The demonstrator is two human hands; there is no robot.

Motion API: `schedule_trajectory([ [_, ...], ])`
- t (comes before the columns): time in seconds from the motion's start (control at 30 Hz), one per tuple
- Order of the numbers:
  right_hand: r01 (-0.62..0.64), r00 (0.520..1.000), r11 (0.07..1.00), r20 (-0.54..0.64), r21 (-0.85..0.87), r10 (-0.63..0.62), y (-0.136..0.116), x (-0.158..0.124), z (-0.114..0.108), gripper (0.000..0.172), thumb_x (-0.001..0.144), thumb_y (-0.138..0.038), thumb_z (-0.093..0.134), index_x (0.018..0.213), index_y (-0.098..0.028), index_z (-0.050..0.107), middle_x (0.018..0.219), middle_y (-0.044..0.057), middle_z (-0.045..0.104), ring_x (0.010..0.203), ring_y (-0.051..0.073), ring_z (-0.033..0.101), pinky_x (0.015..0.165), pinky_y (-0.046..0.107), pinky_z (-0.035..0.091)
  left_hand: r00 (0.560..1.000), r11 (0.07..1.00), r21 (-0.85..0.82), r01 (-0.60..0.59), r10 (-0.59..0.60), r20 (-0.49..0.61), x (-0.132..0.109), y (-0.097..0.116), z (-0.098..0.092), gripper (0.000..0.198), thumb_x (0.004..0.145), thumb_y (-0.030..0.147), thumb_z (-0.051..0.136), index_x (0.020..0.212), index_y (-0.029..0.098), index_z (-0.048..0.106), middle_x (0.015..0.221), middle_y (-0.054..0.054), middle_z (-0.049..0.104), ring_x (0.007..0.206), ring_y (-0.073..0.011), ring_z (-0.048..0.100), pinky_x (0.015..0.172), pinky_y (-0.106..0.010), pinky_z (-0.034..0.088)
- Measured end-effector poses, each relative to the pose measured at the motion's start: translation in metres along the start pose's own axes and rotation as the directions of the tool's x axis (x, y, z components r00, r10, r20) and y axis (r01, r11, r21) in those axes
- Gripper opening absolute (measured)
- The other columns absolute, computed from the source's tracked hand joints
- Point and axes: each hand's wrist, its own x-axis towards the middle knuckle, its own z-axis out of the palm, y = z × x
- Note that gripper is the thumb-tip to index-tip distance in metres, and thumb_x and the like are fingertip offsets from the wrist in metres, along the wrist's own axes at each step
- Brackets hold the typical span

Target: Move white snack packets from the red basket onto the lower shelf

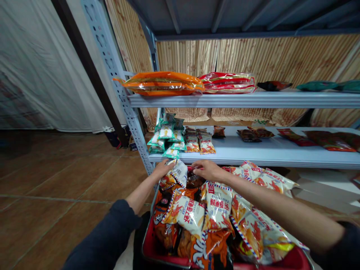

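My left hand (162,169) is closed on the edge of a white snack bag (179,173) with a striped border, at the back left of a red basket (149,240). Over the basket's back edge, my right hand (208,170) has its fingers curled at the top of a dark brown snack packet (194,180); the exact grip is partly hidden. White bags with red lettering (219,204) and orange-and-black bags (215,243) fill the basket.
On the lower shelf (225,157) sit stacked green-and-white packets (167,133), small white-and-orange bags (206,143) and several brown packets (249,135). The upper shelf (239,100) holds a large orange package (165,83) and a red one (229,82). A metal upright (123,86) stands left.
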Motion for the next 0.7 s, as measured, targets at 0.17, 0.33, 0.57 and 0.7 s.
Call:
schedule_trajectory([
  [0.17, 0.029, 0.995, 0.988, 0.099, -0.151, -0.014, -0.006, 0.037, 0.032, 0.062, 0.07, -0.033, 0.059, 0.127, -0.015, 0.043, 0.128, 0.014, 0.046, 0.118, 0.026, 0.043, 0.096, 0.037, 0.034, 1.0, 0.999, 0.029, -0.019, 0.019, 0.004, -0.003, -0.007, 0.006, 0.038, 0.067, 0.039, 0.061, 0.099, 0.02, 0.064, 0.105, -0.006, 0.065, 0.101, -0.0254, 0.057, 0.084, -0.032, 0.042],
  [0.33, -0.054, 0.984, 0.982, 0.157, -0.179, 0.083, -0.019, 0.052, 0.058, 0.077, 0.062, -0.045, 0.064, 0.13, -0.023, 0.037, 0.138, 0.015, 0.03, 0.12, 0.035, 0.038, 0.094, 0.044, 0.034, 0.999, 0.998, 0.056, -0.033, 0.034, -0.021, -0.004, -0.013, 0.005, 0.034, 0.069, 0.035, 0.058, 0.099, 0.019, 0.063, 0.102, -0.006, 0.066, 0.095, -0.0234, 0.058, 0.081, -0.032, 0.043],
  [0.57, 0.031, 0.999, 0.971, 0.034, -0.237, -0.024, -0.018, 0.054, 0.069, 0.03, 0.07, -0.019, 0.053, 0.1, -0.019, 0.06, 0.115, 0.011, 0.052, 0.094, 0.023, 0.056, 0.08, 0.032, 0.041, 0.998, 0.997, 0.071, -0.031, 0.035, -0.048, -0.006, -0.018, 0.006, 0.035, 0.071, 0.037, 0.056, 0.099, 0.018, 0.063, 0.097, -0.007, 0.067, 0.088, -0.0221, 0.06, 0.077, -0.031, 0.044],
  [0.7, 0.062, 0.998, 0.974, 0.011, -0.218, -0.061, -0.007, 0.052, 0.05, 0.021, 0.07, -0.014, 0.051, 0.087, -0.017, 0.062, 0.092, 0.007, 0.061, 0.089, 0.019, 0.056, 0.077, 0.027, 0.04, 0.998, 0.997, 0.058, -0.05, 0.052, -0.047, -0.009, -0.014, 0.006, 0.035, 0.07, 0.038, 0.056, 0.099, 0.019, 0.063, 0.099, -0.006, 0.066, 0.092, -0.0224, 0.059, 0.08, -0.032, 0.043],
])
